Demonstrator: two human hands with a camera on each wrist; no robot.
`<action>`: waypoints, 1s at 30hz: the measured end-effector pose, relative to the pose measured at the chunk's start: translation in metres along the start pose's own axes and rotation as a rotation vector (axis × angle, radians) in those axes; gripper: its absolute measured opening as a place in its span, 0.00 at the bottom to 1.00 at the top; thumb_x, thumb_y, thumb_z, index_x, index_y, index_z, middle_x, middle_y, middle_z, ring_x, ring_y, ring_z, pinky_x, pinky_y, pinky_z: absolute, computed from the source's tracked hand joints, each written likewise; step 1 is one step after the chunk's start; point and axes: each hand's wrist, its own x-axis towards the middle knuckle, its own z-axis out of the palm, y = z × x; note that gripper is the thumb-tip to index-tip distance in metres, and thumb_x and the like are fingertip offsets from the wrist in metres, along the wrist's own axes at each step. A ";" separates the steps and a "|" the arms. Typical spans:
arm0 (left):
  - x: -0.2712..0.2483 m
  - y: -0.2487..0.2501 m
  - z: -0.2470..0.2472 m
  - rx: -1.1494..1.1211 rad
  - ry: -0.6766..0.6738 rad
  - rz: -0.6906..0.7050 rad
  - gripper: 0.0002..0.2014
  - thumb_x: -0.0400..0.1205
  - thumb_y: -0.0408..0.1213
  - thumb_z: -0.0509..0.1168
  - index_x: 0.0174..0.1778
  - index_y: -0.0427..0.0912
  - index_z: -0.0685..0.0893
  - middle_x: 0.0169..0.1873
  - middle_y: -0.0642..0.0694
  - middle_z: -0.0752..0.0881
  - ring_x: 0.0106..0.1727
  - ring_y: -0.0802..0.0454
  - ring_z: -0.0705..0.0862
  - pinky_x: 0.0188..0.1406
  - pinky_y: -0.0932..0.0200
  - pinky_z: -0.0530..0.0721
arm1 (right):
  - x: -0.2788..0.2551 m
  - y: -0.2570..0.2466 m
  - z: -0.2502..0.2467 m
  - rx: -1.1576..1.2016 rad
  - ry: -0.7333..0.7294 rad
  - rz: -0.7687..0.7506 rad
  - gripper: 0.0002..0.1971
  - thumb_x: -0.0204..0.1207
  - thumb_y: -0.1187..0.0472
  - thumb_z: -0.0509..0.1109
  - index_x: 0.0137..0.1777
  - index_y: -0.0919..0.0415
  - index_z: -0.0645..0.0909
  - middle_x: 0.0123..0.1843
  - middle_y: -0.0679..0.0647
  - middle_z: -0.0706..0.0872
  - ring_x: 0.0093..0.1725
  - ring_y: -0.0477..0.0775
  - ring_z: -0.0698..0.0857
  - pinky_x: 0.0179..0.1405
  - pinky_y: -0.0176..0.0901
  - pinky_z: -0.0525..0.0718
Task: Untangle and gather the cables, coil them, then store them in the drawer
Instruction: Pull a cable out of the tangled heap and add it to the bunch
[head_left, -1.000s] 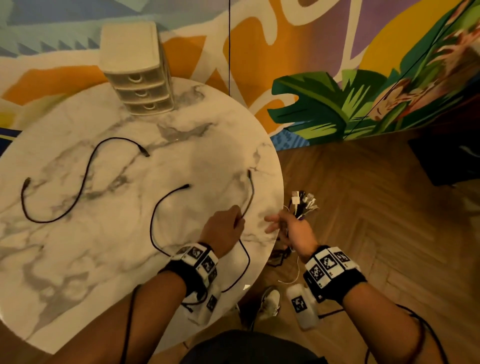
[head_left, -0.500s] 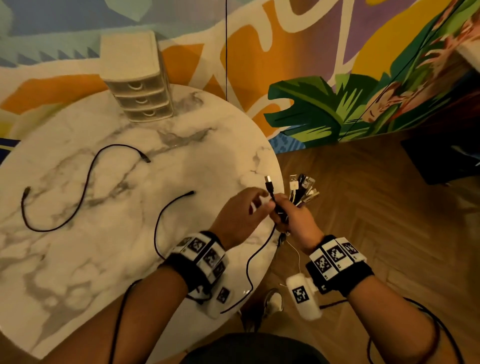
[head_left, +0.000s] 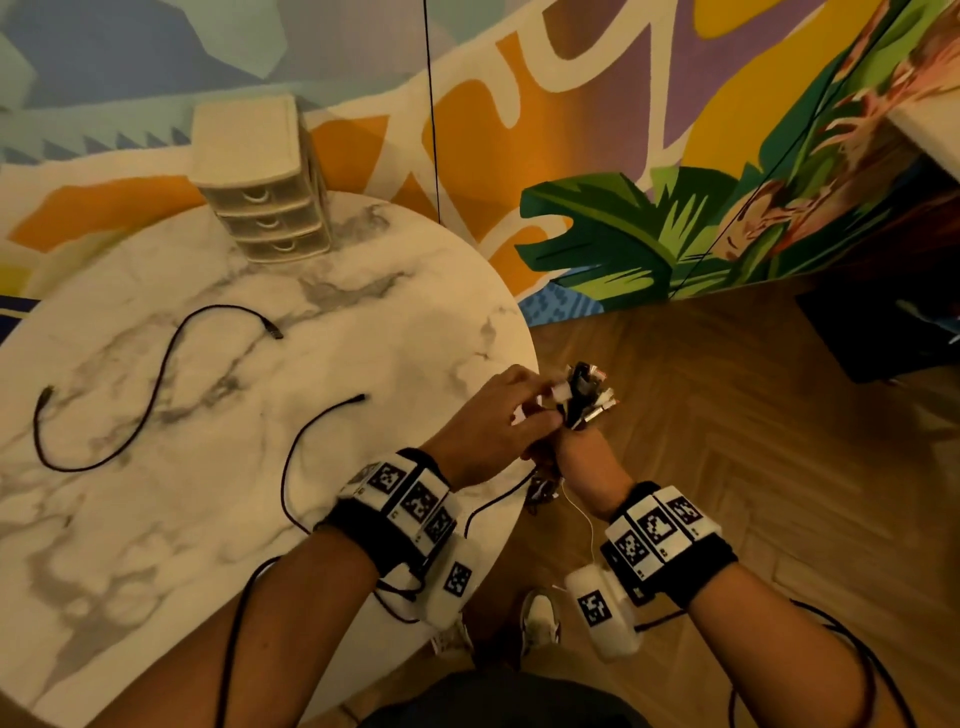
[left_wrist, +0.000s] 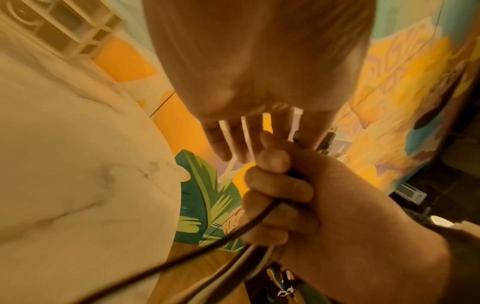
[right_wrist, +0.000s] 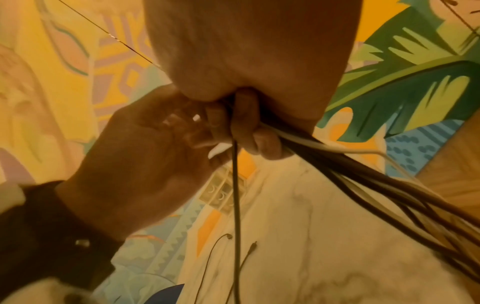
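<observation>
My right hand (head_left: 582, 457) is just off the table's right edge, fisted round a bundle of black and white cables (head_left: 587, 397) with the plugs sticking up. My left hand (head_left: 493, 421) reaches across, its thumb and fingertips pinching at those plug ends. One black cable (head_left: 291, 467) runs from the bundle back over the marble table (head_left: 208, 545), its far plug lying free. A second black cable (head_left: 171, 358) lies loose at the left. The cream three-drawer unit (head_left: 260, 208) stands at the back, drawers closed. The right wrist view shows the bundle (right_wrist: 363, 174) trailing down from my right hand's fingers (right_wrist: 246, 123).
The round table's edge curves right under my hands, with wooden floor (head_left: 727, 467) beyond it. My shoes (head_left: 540, 618) are below the edge. A dark box (head_left: 883, 332) sits on the floor at far right. A painted wall stands behind the table.
My left hand lifted the near end of the black cable off the table and brought it to my right hand. That end now stands in the bundle.
</observation>
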 end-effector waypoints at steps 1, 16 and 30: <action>-0.005 -0.001 0.002 -0.092 0.012 -0.055 0.17 0.82 0.39 0.63 0.67 0.47 0.77 0.56 0.50 0.78 0.58 0.53 0.79 0.48 0.63 0.79 | 0.000 -0.005 -0.003 0.061 0.028 -0.014 0.17 0.85 0.62 0.56 0.33 0.59 0.77 0.29 0.55 0.79 0.27 0.49 0.76 0.27 0.38 0.73; 0.019 0.093 0.061 -0.455 0.225 -0.109 0.09 0.78 0.42 0.59 0.48 0.59 0.82 0.49 0.38 0.85 0.52 0.36 0.84 0.54 0.37 0.82 | -0.006 -0.049 -0.082 0.279 -0.326 -0.192 0.13 0.77 0.54 0.68 0.56 0.61 0.81 0.51 0.58 0.87 0.53 0.53 0.87 0.57 0.49 0.86; 0.045 0.164 0.034 0.576 0.098 -0.004 0.20 0.83 0.43 0.61 0.23 0.48 0.72 0.18 0.53 0.68 0.19 0.56 0.65 0.17 0.65 0.62 | 0.034 0.042 -0.100 -0.355 -0.221 -0.100 0.23 0.75 0.61 0.72 0.22 0.54 0.65 0.19 0.46 0.66 0.16 0.40 0.66 0.25 0.38 0.65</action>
